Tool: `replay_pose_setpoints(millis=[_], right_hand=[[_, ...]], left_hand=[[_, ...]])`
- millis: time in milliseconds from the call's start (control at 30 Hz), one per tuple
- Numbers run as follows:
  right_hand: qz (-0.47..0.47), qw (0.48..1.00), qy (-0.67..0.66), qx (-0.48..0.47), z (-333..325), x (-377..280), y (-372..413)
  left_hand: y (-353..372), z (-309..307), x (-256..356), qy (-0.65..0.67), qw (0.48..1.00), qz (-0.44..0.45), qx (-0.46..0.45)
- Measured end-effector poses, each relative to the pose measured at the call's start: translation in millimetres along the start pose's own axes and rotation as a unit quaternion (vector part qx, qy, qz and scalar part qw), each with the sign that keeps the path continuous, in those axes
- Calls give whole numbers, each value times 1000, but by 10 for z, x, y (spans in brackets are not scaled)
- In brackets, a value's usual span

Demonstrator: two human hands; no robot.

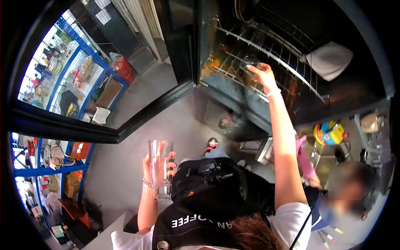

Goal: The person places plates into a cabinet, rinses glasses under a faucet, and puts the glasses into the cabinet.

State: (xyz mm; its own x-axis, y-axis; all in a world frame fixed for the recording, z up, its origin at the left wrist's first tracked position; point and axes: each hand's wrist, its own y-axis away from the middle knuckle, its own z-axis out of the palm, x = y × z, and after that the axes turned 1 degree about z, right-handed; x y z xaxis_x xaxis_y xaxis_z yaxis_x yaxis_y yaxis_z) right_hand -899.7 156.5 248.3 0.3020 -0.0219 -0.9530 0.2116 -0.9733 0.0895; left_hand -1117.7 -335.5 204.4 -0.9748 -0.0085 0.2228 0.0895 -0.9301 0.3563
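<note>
My left hand is wrapped round a tall clear drinking glass, held upright at waist height beside the black apron. My right hand reaches up and forward into a dark cabinet with wire racks. Its fingers are closed on a small clear glass just above the rack wires. The outline of this glass is faint against the dark inside. A folded white cloth lies on the rack to the right of that hand.
The cabinet's black-framed glass door stands open on the left. Blue shelving with boxes and bags is beyond it. On the right, near a person in pink, are a yellow jug and a metal counter.
</note>
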Motion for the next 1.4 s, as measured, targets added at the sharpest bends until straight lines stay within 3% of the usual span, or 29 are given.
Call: replay_pose_setpoints(millis=[67,100,233,333,433,500,633,733,867,900,933,967,1000,1033,1100,1167,1233,1267,1400], right_hand=[[-16,993,116,15,181,77,-612],[-26,986,159,-43,266,88,-878],[-74,908,410,-33,673,-17,-1427],[-46,874,465,-134,802,-51,-1734],[-77,804,576,-125,1001,93,-1893],[-53,799,583,-134,1057,44,-1924],[-61,804,587,-77,1143,-48,-1839],[-68,842,531,-64,1148,-99,-1723],[-129,863,488,-19,1028,86,-1536],[-115,890,442,-2,954,-43,-1251],[-193,914,342,107,932,177,-1013],[-222,957,179,50,735,-32,-599],[-208,975,48,63,655,19,-197],[-240,964,-74,86,619,132,151],[-298,950,40,77,411,62,882],[-346,933,93,-31,304,91,1188],[-341,936,62,-56,328,55,1254],[-349,933,57,-61,338,70,1205],[-340,928,142,62,287,342,945]], left_hand=[[-306,177,-2,2,1000,5,-12],[-450,265,8,0,1000,6,-18],[-1026,581,76,31,997,-21,-65],[-1391,665,162,27,992,-75,-94],[-1676,757,246,15,985,-126,-115],[-1838,858,279,8,981,-147,-129],[-2047,1068,339,-22,978,-160,-136],[-2243,1174,364,-4,975,-183,-129],[-2570,1277,313,17,967,-228,-109],[-2637,1340,292,-9,971,-226,-84],[-2736,1371,267,-32,972,-225,-66],[-2838,1408,242,-57,972,-223,-50],[-2912,1499,212,-79,971,-220,-41],[-3002,1558,177,-77,969,-231,-51],[-3215,1609,98,-73,963,-249,-67],[-3546,1508,-36,-91,955,-269,-82],[-3738,1637,-124,-139,944,-286,-91],[-3810,1713,-251,-150,953,-258,-51],[-4177,1854,-575,-230,939,-249,-57]])
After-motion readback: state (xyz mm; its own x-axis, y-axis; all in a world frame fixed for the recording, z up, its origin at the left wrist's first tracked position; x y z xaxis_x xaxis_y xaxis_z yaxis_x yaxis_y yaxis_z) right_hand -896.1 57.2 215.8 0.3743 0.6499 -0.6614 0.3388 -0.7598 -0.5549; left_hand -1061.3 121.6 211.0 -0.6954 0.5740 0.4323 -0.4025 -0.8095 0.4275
